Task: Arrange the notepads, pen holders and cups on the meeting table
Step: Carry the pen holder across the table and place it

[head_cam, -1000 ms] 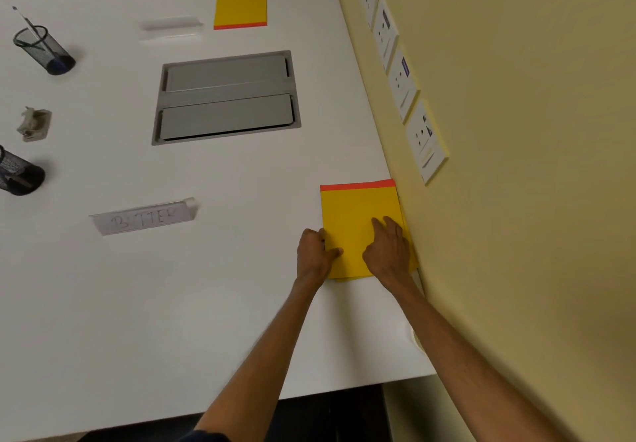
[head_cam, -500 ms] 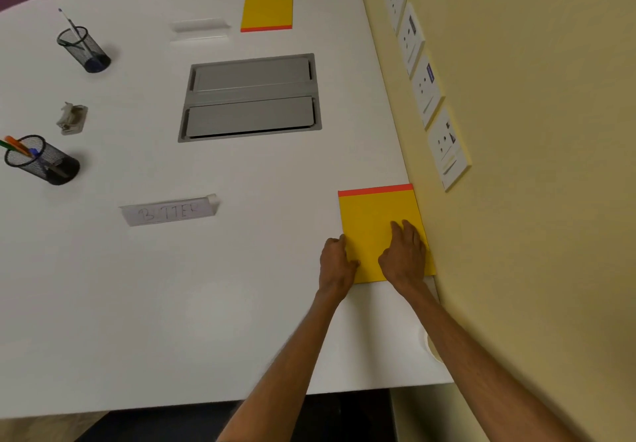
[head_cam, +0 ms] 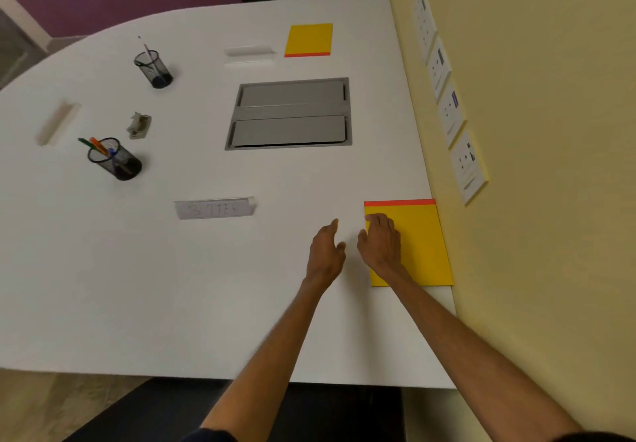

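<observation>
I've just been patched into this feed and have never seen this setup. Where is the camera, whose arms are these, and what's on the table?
No machine here: a person works bare-handed, and the one camera sits on their head, looking down. The left hand is open beside the near yellow notepad, holding nothing; the right hand rests on that pad. The white table also carries a far yellow notepad, a near pen holder with coloured pens, a far pen holder, a name plate and a grey cable hatch. No cups are visible.
</observation>
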Demonstrator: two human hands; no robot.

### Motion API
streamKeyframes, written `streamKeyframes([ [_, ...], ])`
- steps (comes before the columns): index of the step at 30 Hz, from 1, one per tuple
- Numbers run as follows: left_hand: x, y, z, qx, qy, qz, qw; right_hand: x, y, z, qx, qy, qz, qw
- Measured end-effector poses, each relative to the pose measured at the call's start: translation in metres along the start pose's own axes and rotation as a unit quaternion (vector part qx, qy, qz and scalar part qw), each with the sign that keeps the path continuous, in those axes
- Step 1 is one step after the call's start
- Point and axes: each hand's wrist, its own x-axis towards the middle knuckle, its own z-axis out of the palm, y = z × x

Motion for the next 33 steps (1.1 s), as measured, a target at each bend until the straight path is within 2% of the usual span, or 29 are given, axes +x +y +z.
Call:
streamKeyframes([
  [4,-0.012,-0.011,-0.049,0.041,0.047,-0.005,0.998,-0.001,-0.044,-0.007,0.029,0.017,-0.053,0.998],
  [10,-0.039,-0.031,-0.134,0.141,0.063,0.028,0.988,-0.013,-0.114,-0.015,0.03,-0.009,-0.134,0.99],
  [19,-0.104,-0.1,-0.269,0.146,0.139,0.009,0.979,-0.078,-0.245,-0.005,0.042,-0.016,-0.202,0.978],
  [23,-0.142,-0.144,-0.321,0.114,0.169,0.0,0.979,-0.123,-0.303,0.013,0.045,-0.013,-0.226,0.973],
  [33,-0.235,-0.235,-0.415,0.117,0.196,-0.024,0.973,-0.209,-0.426,0.069,0.057,-0.044,-0.263,0.962],
])
